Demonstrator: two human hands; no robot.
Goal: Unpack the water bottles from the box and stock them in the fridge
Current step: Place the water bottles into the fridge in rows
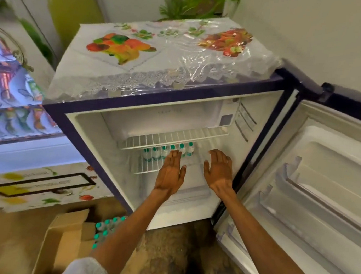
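As bottles (155,154) stand, left hand (170,172) (flat), fridge (160,101)

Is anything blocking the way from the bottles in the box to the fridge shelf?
Nothing visible does: the door stands open, and the shelf is free right of the stocked row.

likely a shop: lit snack vending machine (10,93) beside fridge (89,134).
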